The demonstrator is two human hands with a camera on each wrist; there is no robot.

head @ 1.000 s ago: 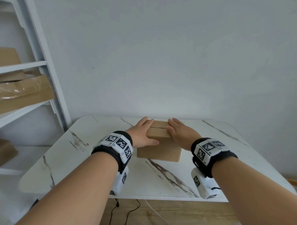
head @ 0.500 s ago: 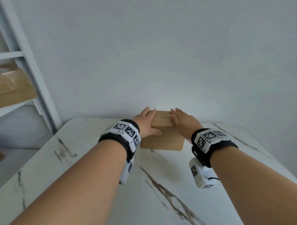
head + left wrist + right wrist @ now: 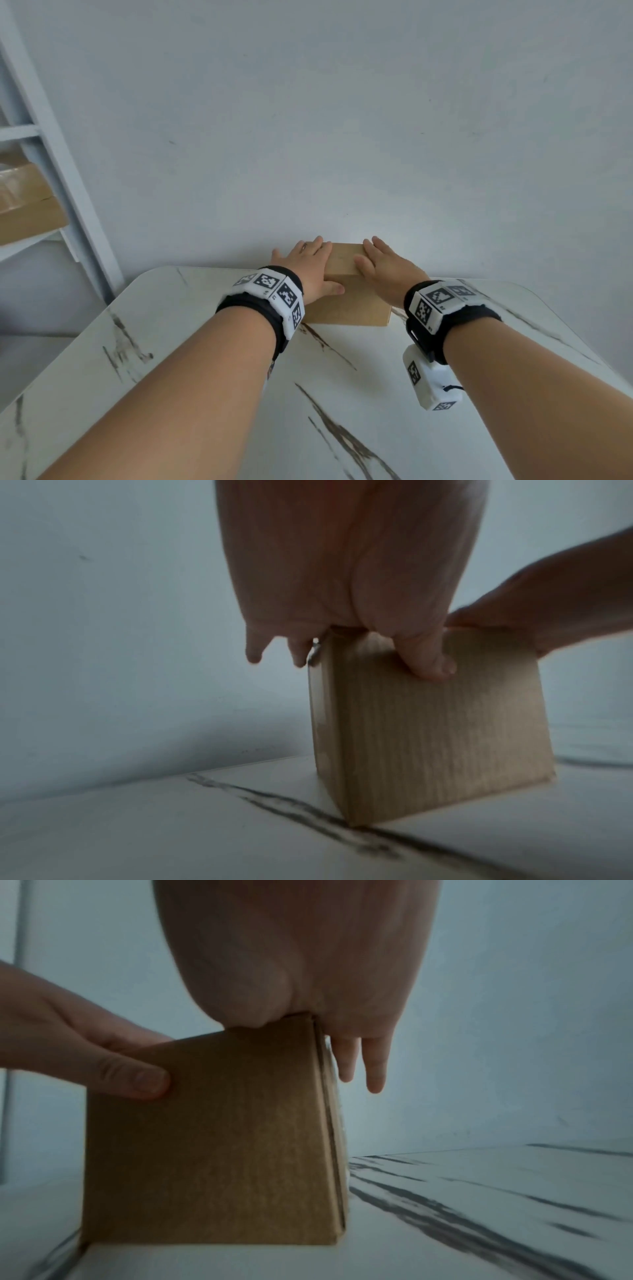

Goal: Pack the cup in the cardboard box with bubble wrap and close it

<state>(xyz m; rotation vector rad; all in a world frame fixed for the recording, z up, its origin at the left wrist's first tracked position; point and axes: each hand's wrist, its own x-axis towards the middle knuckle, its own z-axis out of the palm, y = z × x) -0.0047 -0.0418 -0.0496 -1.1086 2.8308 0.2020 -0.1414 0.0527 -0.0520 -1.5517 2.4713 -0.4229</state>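
Note:
A closed brown cardboard box stands on the white marble table at its far side, close to the wall. My left hand lies flat on the box's top left edge, and its thumb presses the front face. The outer fingers hang past the left side. My right hand rests flat on the top right edge, with two fingers hanging down beside the right wall of the box. The cup and the bubble wrap are not visible.
A white shelf frame stands at the left and carries flat cardboard. A plain wall rises right behind the box. Bare marble top stretches between the box and me.
Both arms have stretched forward and the box has slid away from me toward the wall, hands still on top. My left hand has shifted out to the box's left edge.

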